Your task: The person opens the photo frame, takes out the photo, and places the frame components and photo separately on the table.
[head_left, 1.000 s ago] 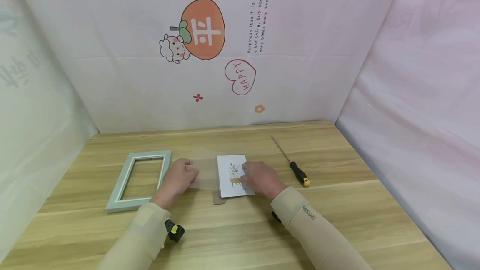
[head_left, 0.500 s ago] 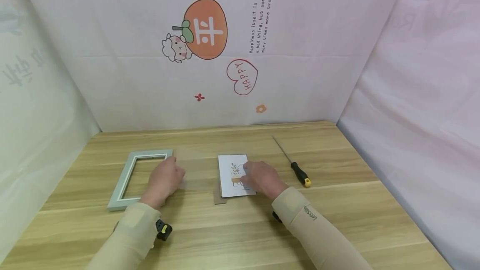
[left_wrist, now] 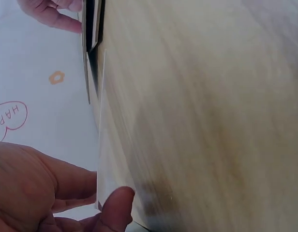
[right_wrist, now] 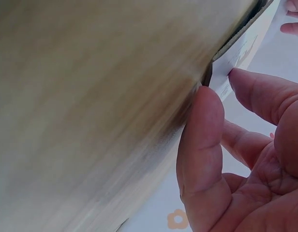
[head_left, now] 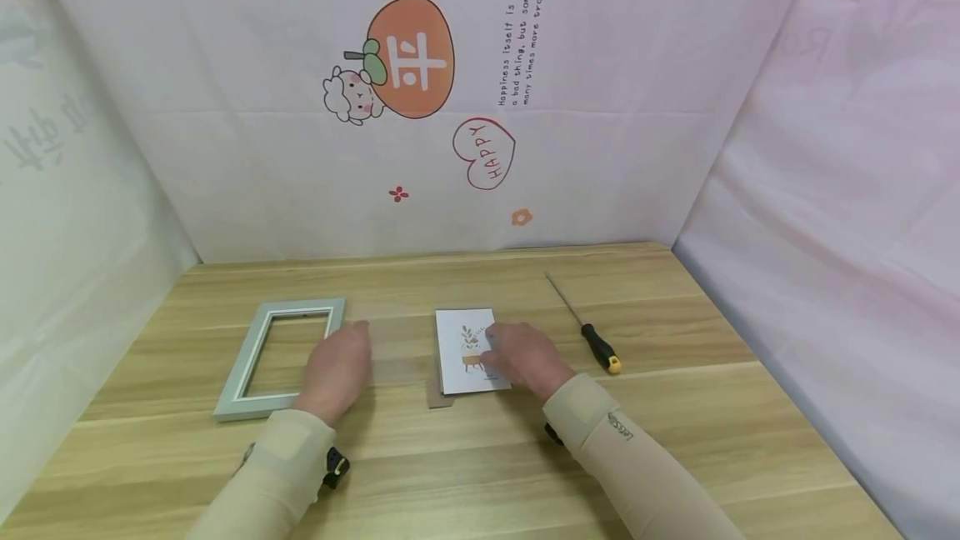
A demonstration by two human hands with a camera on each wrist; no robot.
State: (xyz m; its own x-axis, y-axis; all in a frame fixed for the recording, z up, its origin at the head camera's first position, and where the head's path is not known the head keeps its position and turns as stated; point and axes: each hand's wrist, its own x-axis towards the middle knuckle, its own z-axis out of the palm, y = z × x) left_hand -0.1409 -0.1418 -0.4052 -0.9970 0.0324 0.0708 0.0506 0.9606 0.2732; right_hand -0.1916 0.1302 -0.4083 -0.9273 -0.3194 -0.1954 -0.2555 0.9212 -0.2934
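My left hand (head_left: 337, 369) pinches the left edge of a clear plastic sheet (head_left: 397, 348) between thumb and fingers. In the left wrist view the clear sheet (left_wrist: 104, 159) is seen nearly edge-on, close over the table. A white picture card (head_left: 453, 352) with a printed plant lies on a thicker backing board (right_wrist: 238, 36), whose grey-brown tab (head_left: 439, 396) sticks out at the near left. At the card's right edge, my right hand (head_left: 525, 357) grips the card and board, one finger on the printed face. The light green picture frame (head_left: 243, 357) lies beside my left hand.
A screwdriver (head_left: 596, 344) with a black and yellow handle lies to the right of my right hand. The wooden table (head_left: 465, 473) ends at a printed white cloth (head_left: 585, 173) at the back, with more white cloth on both sides.
My left hand has drawn the clear sheet leftward, away from the card, then shifted slightly back to the right. The right hand keeps its place on the card.
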